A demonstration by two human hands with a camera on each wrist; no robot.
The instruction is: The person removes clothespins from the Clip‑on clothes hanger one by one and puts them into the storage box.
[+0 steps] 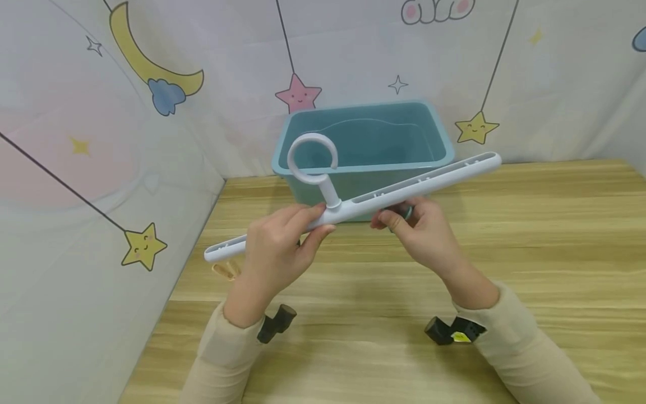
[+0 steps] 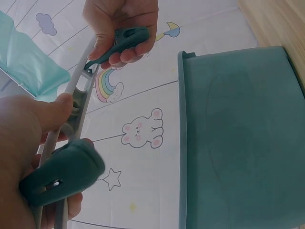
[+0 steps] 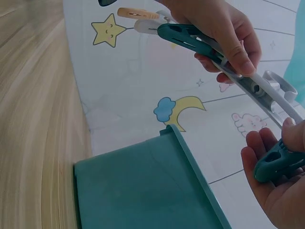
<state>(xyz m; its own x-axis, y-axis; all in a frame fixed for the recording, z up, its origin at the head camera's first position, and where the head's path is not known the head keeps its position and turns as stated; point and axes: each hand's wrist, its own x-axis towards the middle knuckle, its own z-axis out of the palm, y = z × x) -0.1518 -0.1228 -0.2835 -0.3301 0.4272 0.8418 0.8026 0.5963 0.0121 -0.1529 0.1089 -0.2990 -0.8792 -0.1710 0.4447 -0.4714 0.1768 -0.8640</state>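
Note:
A white clothes hanger (image 1: 429,185) with a ring-shaped hook is held slantwise above the table. The person's left hand (image 1: 280,241) grips its bar beside the hook. In the right hand (image 1: 424,233) a dark green clothespin (image 2: 126,39) is pinched under the bar; its tip reaches the bar, but whether it is attached I cannot tell. Another green clothespin (image 3: 186,40) hangs on the bar by the left hand. Beyond it, toward the left end, are a white clothespin (image 3: 147,26) and an orange clothespin (image 3: 138,14).
Behind the hanger a teal plastic bin (image 1: 363,168) stands on the wood-grain table (image 1: 535,235). A printed cloth backdrop (image 1: 242,56) with stars and a moon rises at the back and left. Each wrist carries a small black camera.

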